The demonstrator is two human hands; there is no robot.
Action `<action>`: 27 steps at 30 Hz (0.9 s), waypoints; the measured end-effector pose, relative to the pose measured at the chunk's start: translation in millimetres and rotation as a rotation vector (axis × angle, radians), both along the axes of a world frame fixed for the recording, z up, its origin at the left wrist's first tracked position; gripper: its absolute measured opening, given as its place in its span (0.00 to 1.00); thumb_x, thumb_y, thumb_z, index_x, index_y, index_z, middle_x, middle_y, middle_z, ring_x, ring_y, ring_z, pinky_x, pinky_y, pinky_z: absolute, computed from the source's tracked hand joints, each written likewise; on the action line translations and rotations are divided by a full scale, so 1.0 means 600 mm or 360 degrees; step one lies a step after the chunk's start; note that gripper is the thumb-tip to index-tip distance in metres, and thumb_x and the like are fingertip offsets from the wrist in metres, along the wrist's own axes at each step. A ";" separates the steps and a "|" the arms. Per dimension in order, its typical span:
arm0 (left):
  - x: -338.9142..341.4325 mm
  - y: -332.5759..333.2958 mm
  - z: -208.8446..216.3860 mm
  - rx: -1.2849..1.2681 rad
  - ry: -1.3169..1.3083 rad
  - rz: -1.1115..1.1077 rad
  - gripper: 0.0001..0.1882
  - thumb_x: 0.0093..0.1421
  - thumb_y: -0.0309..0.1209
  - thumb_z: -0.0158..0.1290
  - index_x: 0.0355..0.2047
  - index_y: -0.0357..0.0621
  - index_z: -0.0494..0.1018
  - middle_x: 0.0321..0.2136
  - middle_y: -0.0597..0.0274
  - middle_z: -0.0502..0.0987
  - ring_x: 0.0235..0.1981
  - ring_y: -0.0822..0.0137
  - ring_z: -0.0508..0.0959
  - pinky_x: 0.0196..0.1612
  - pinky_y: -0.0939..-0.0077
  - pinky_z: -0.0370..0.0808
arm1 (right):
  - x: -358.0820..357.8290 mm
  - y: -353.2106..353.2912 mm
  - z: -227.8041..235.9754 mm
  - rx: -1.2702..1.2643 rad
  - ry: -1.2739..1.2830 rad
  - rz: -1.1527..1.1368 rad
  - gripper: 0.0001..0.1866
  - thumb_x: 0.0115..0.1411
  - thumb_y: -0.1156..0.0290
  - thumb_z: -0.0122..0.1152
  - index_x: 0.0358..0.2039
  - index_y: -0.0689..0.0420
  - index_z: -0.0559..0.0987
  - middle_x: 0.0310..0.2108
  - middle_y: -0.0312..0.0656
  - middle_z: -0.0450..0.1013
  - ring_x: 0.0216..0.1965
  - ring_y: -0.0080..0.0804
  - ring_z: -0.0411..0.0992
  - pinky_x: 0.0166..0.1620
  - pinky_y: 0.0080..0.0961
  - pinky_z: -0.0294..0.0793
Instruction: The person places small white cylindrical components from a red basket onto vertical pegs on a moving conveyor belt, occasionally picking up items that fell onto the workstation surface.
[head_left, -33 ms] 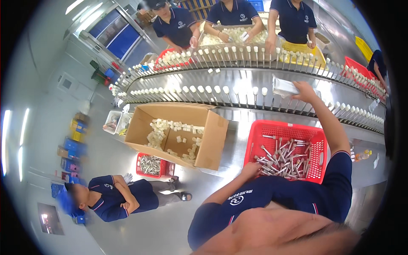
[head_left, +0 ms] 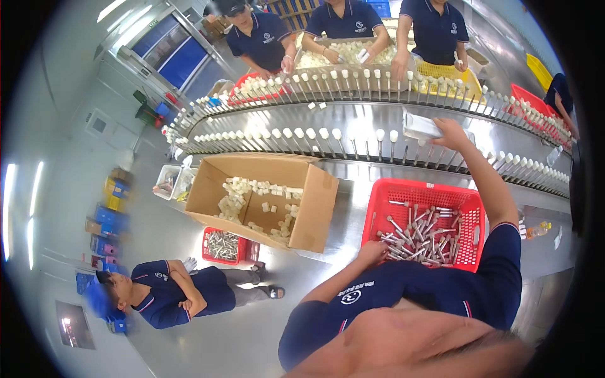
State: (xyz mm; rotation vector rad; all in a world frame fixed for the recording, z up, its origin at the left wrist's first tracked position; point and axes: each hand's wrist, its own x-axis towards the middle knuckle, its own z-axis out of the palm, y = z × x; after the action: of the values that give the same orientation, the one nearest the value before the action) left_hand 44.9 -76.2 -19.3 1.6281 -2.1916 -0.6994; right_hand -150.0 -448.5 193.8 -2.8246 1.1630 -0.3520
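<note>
My right hand (head_left: 450,133) is stretched out over the near row of the conveyor, closed on a flat, whitish, block-like piece (head_left: 421,126) with a shiny surface. Upright metal rods with white caps (head_left: 393,137) line that row, and several rods beside the piece show no cap. At the near left side of a red perforated basket (head_left: 422,185), my left hand (head_left: 373,252) is low, its fingers curled; what they hold, if anything, is hidden. Inside the basket lie many loose metal rods with brownish-grey tufted ends (head_left: 423,232).
Left of the basket stands an open cardboard box (head_left: 321,205) holding white caps. A smaller red basket (head_left: 220,244) of metal pieces is beyond it. Three co-workers (head_left: 350,25) work across the conveyor (head_left: 277,116); another person (head_left: 179,293) stands at left, arms folded.
The capped rods in the near row have shifted slightly right, those in the far row slightly left. My right hand and the whitish piece have barely moved; my left hand looks the same.
</note>
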 end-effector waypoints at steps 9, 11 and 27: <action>0.001 0.000 0.008 -0.0009 -0.0058 -0.0025 0.10 0.52 0.35 0.49 0.23 0.43 0.73 0.23 0.52 0.76 0.27 0.53 0.77 0.32 0.58 0.73 | 0.024 0.015 -0.019 0.0055 0.0056 -0.0029 0.42 0.41 0.49 0.67 0.53 0.60 0.68 0.45 0.50 0.69 0.48 0.47 0.66 0.51 0.38 0.63; 0.001 0.001 0.005 -0.0015 -0.0047 0.0002 0.10 0.52 0.36 0.49 0.23 0.43 0.73 0.23 0.53 0.76 0.27 0.54 0.77 0.32 0.58 0.73 | 0.003 0.012 -0.016 0.0083 0.0051 -0.0041 0.42 0.40 0.49 0.68 0.52 0.61 0.68 0.45 0.50 0.69 0.48 0.47 0.66 0.51 0.38 0.63; -0.002 -0.001 -0.006 0.0003 0.0002 0.0013 0.09 0.51 0.35 0.49 0.21 0.43 0.73 0.22 0.52 0.76 0.25 0.51 0.77 0.31 0.58 0.73 | 0.093 -0.020 0.011 -0.0091 -0.0105 0.0190 0.41 0.42 0.46 0.66 0.51 0.61 0.69 0.46 0.51 0.69 0.48 0.47 0.66 0.52 0.38 0.61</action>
State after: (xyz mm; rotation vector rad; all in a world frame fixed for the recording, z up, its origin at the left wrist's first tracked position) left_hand 43.6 -76.6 -22.7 1.6360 -2.1826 -0.7002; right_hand -94.4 -460.7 200.5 -2.8902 0.9827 -0.4732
